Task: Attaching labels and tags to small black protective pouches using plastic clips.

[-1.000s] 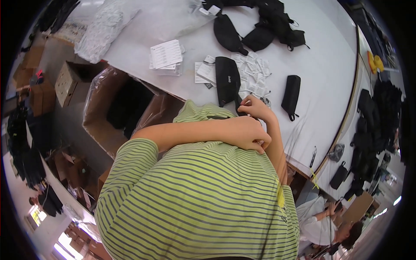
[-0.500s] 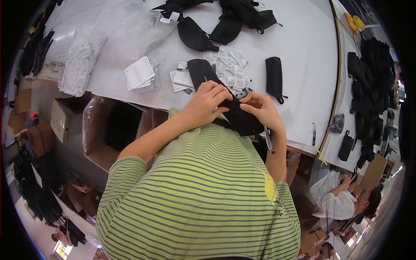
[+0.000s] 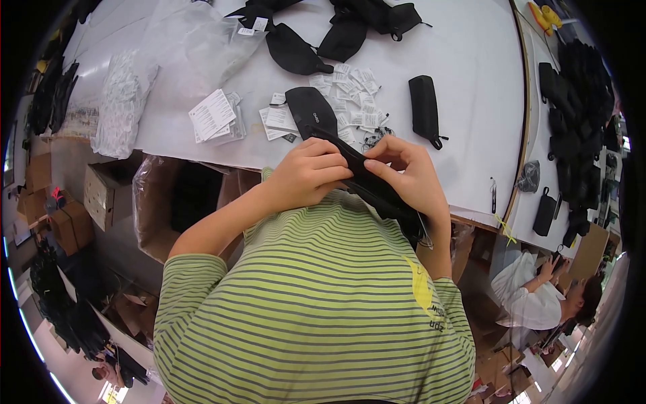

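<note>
A long black fabric pouch point(image 3: 310, 111) with a small light mark lies at a slant from the table's near edge toward my body. My left hand point(image 3: 313, 172) has its fingers closed on the middle of it. Against its other edge, my right hand point(image 3: 407, 168) pinches the fabric between thumb and fingers. The pouch's lower end sags past the table edge, beside my right forearm. A thin pale loop hangs near my right wrist. Beyond the pouch lies a heap of white tags point(image 3: 356, 91) with black cords, and cards point(image 3: 278, 120) rest to its left.
Another black pouch point(image 3: 424, 108) lies to the right, and several more point(image 3: 296, 50) at the far side. A stack of printed cards point(image 3: 214, 116) and clear plastic bags point(image 3: 126, 101) are on the left. An open carton point(image 3: 153, 202) stands below the table edge. A co-worker point(image 3: 528, 293) is at lower right.
The pouch has turned so its marked far end shows more fully. My left hand has drawn slightly nearer my body, and both hands still grip the fabric.
</note>
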Motion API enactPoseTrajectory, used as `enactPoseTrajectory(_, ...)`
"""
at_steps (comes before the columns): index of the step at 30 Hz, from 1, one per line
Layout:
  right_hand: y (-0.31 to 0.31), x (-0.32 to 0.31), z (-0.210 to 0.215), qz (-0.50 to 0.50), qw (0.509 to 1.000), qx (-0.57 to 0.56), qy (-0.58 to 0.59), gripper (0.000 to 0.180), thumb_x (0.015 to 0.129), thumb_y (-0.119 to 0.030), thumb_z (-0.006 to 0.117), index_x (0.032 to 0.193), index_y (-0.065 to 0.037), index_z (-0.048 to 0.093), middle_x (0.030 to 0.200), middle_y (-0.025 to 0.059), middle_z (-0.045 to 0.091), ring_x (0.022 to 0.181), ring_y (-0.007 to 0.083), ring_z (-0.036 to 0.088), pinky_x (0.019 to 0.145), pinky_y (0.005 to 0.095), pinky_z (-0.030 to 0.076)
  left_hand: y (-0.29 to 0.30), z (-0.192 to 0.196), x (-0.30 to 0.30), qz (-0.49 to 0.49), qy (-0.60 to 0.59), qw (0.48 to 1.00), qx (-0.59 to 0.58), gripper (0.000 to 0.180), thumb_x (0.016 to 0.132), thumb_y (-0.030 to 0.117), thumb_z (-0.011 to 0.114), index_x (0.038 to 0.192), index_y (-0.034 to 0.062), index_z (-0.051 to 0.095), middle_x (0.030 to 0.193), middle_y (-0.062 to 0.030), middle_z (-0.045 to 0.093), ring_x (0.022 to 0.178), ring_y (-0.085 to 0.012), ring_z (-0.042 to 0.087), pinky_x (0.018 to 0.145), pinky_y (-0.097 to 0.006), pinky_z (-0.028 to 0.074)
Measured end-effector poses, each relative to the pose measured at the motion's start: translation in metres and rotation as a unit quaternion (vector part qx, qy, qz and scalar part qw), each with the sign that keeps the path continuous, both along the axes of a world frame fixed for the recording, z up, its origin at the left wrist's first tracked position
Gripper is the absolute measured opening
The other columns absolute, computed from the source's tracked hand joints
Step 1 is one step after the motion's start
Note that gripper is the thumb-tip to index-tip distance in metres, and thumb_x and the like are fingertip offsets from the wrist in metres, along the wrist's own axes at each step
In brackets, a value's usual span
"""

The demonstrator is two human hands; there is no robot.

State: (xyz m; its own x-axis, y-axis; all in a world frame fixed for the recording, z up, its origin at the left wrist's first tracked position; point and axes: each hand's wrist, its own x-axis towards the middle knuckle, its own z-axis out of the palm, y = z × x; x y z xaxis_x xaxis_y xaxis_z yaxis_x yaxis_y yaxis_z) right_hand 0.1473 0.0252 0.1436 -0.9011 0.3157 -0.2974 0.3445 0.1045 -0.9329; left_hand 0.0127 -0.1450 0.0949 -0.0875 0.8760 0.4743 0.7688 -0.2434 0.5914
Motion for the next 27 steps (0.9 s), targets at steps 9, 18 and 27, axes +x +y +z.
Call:
enactPoseTrajectory(9,-0.019,0.004,0.016,0.007,0.992,0.129,0.01,0.01,0.08,-0.004,0.063,0.088,0.0,0.061,0.076,0.009,0.067,0.068,0.0186,0.067,0.055,0.0261,0.049,-0.004,0.013,0.0,-0.014,-0.046,0.995,-0.083,0.037,0.053,0.001,0.071,0.088,0.0076,0.061,0.085,-0.0046,0.059,0.083,-0.0246,0.057,0.078,-0.035,0.042)
enactPoseTrajectory(18,-0.014,0.008,0.009,-0.008,1.0,0.004,0.026,0.014,0.086,-0.01,0.059,0.097,-0.002,0.06,0.085,0.0058,0.067,0.078,0.0146,0.065,0.065,0.026,0.05,-0.005,0.027,-0.004,0.001,-0.033,0.997,-0.063,0.029,0.059,-0.002,0.069,0.086,0.0042,0.062,0.086,-0.0059,0.061,0.079,-0.0249,0.058,0.071,-0.034,0.045)
enactPoseTrajectory(27,0.001,0.087,-0.02,0.09,0.986,-0.141,-0.03,0.091,0.069,-0.042,0.078,0.139,-0.003,0.035,0.13,0.0126,0.049,0.12,0.0197,0.046,0.101,0.0354,0.036,-0.013,0.024,-0.025,0.038,-0.269,0.907,-0.321,0.037,0.081,0.009,0.063,0.117,0.0037,0.056,0.105,-0.0128,0.064,0.094,-0.03,0.062,0.083,-0.033,0.046)
